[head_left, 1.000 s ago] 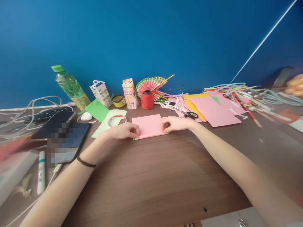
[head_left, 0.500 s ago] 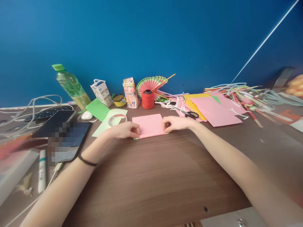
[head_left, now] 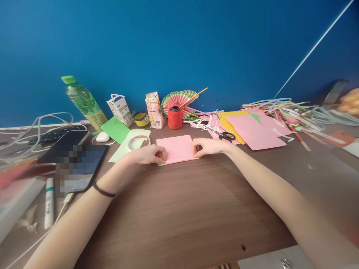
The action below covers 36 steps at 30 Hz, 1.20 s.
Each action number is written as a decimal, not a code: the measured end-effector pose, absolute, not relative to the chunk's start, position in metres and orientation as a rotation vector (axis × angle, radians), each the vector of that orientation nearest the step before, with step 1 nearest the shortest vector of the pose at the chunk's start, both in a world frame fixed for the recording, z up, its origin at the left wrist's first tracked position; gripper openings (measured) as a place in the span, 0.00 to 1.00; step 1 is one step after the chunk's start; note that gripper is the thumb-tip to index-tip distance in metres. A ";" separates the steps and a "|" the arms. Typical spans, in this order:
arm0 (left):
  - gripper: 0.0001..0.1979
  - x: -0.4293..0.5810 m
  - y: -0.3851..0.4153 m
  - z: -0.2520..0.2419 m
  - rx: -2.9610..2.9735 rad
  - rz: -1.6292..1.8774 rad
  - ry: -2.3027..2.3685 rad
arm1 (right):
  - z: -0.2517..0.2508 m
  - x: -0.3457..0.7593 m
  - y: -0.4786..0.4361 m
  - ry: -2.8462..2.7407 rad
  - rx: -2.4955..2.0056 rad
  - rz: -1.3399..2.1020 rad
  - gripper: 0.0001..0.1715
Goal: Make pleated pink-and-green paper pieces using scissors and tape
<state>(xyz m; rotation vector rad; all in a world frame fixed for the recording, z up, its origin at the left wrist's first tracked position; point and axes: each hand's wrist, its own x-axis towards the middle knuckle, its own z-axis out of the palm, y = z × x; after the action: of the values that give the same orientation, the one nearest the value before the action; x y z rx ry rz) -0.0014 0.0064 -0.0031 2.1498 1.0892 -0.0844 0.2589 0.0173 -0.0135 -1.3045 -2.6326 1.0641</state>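
A small pink paper sheet [head_left: 177,148] lies flat on the brown desk [head_left: 196,209], with a thin green edge showing under its near side. My left hand [head_left: 148,154] pinches the sheet's near left corner, fingers curled. My right hand [head_left: 207,146] pinches its right edge, fingers curled too. A roll of clear tape [head_left: 138,142] rests on a pale green paper just left of my left hand. Black-handled scissors [head_left: 225,135] lie just beyond my right hand.
Along the blue wall stand a green bottle [head_left: 83,101], two small cartons [head_left: 121,110], a red thread spool [head_left: 175,117] and a paper fan [head_left: 176,99]. Pink and yellow sheets [head_left: 252,130] and paper strips fill the right. A tablet [head_left: 75,164], cables and a pen [head_left: 49,201] lie left.
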 end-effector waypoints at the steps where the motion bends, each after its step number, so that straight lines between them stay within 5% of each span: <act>1: 0.08 -0.001 0.006 -0.003 2.149 -0.082 1.086 | -0.013 0.259 0.017 -2.633 -1.308 1.070 0.05; 28: 0.06 0.006 0.002 0.001 2.393 -0.213 1.140 | -0.014 0.261 0.020 -2.662 -1.284 1.059 0.06; 36: 0.17 0.000 0.008 -0.003 2.445 -0.362 1.374 | -0.018 0.267 0.023 -2.679 -1.219 1.092 0.07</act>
<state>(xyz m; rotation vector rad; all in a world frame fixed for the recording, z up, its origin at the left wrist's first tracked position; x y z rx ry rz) 0.0001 0.0082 -0.0030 2.4449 1.3741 -0.3623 0.2671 0.0234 -0.0177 -1.2185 -2.6792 1.0919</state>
